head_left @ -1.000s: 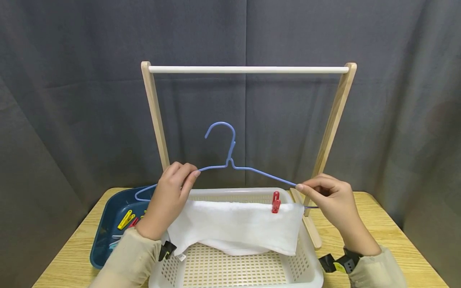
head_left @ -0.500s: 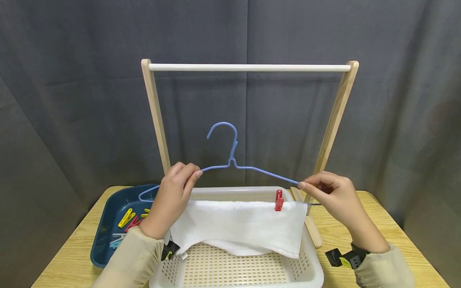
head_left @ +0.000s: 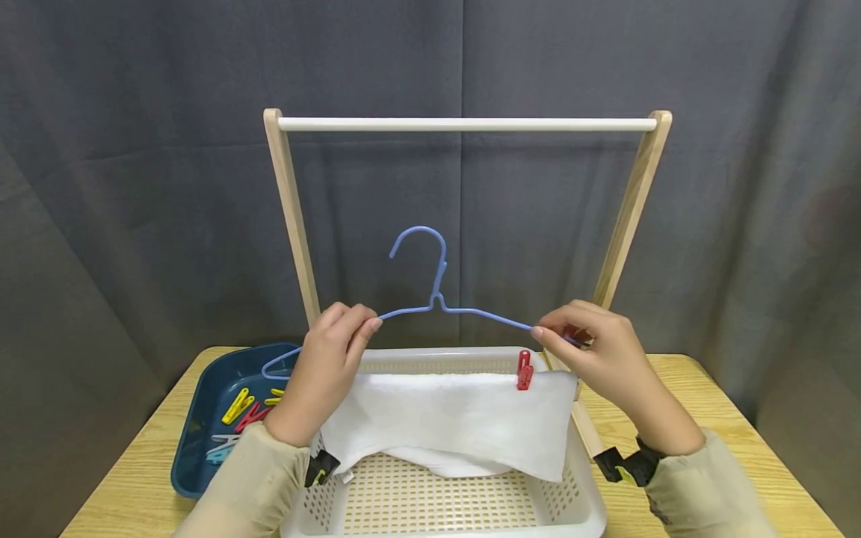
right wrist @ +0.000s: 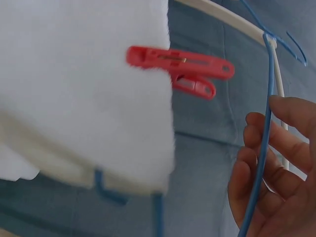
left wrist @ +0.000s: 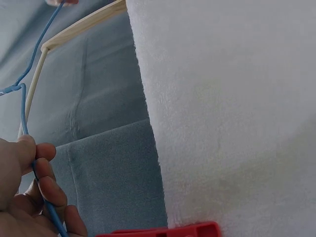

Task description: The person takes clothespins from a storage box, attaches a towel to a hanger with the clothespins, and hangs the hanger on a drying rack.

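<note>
A blue hanger (head_left: 437,284) is held up over the basket, its hook on top. My left hand (head_left: 328,355) pinches its left shoulder between thumb and fingers. On the other shoulder my right hand (head_left: 595,347) has a similar pinch, with the wire running past its curled fingers (right wrist: 242,173). A white towel (head_left: 457,422) drapes over the hanger's lower bar. Near the towel's right end, a red clothespin (head_left: 525,371) clips its top edge. Another red clothespin (left wrist: 192,231) sits on the towel's edge in the left wrist view; my left hand hides it in the head view.
Below the towel stands a white slotted basket (head_left: 593,493). Left of it, a dark blue tray (head_left: 187,441) holds several clothespins, among them yellow (head_left: 237,406) and red ones. Behind rises a wooden rack with a white rod (head_left: 464,125). Grey curtain (head_left: 134,187) hangs at the back.
My right hand has slid inward and up along the hanger's shoulder, toward the hook. The hanger and towel shift slightly rightward in the head view. My left hand keeps its grip.
</note>
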Tool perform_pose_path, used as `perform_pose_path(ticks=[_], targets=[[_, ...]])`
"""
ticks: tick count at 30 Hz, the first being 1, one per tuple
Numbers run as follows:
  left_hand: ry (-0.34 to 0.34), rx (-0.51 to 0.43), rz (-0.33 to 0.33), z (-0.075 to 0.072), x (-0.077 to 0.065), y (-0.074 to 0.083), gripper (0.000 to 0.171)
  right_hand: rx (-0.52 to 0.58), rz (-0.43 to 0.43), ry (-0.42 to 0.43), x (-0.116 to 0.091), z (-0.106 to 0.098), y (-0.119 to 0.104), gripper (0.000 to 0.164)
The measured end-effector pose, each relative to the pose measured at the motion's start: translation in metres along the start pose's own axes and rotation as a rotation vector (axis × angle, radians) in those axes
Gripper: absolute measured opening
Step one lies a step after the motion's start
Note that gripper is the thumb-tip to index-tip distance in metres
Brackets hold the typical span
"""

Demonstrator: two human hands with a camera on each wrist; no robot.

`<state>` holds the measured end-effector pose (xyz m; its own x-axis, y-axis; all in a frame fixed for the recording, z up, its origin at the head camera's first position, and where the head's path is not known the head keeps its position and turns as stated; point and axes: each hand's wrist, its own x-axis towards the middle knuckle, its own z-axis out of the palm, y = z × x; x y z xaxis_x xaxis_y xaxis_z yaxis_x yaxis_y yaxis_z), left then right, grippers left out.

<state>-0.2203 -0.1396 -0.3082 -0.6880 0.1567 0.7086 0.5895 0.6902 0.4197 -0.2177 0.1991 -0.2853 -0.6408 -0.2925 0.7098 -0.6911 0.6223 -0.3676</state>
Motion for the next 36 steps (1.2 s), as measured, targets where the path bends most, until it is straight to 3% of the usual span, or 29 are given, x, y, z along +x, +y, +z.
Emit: perform_pose_path(ticks=[13, 36], targets=[[-0.012, -0.009, 0.004, 0.001, -0.001, 0.007, 0.008, 0.029, -0.085, -0.088, 0.025, 0.013, -0.025, 0.011], [0.031, -0.045, 0.006, 0.009, -0.002, 0.008, 0.009, 0.112, -0.161, 0.109, 0.022, 0.027, -0.025, 0.017]])
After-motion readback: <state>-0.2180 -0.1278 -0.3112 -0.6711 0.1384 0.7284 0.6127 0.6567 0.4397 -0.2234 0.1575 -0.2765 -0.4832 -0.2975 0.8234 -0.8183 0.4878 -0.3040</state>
